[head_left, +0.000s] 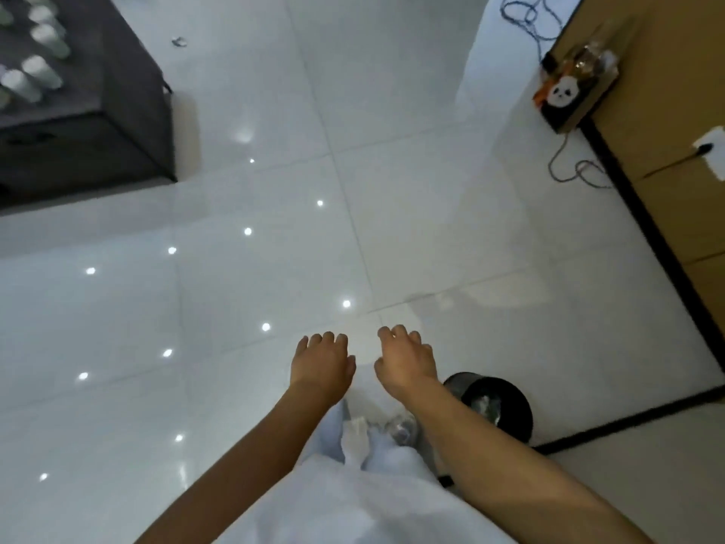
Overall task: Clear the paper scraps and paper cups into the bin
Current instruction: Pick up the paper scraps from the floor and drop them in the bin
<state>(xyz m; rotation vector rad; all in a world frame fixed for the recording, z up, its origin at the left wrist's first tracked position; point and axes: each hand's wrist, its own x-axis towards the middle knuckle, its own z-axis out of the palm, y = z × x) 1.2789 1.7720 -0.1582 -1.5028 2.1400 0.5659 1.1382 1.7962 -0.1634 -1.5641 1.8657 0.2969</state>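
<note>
A round black bin (pixel 495 410) stands on the floor at my lower right, with pale crumpled scraps inside. Several white paper cups (pixel 37 68) stand on a dark table (pixel 117 111) at the far upper left. A small scrap (pixel 179 42) lies on the floor beyond the table. My left hand (pixel 323 361) and my right hand (pixel 408 361) hang side by side over the floor, fingers loosely curled, holding nothing. The right hand is just left of the bin and above it.
Glossy white floor tiles (pixel 274 249) spread across the middle. A brown wall with a black skirting runs along the right. A panda-printed box (pixel 567 102) and a loose cable (pixel 576 170) lie beside it. My white trousers fill the bottom.
</note>
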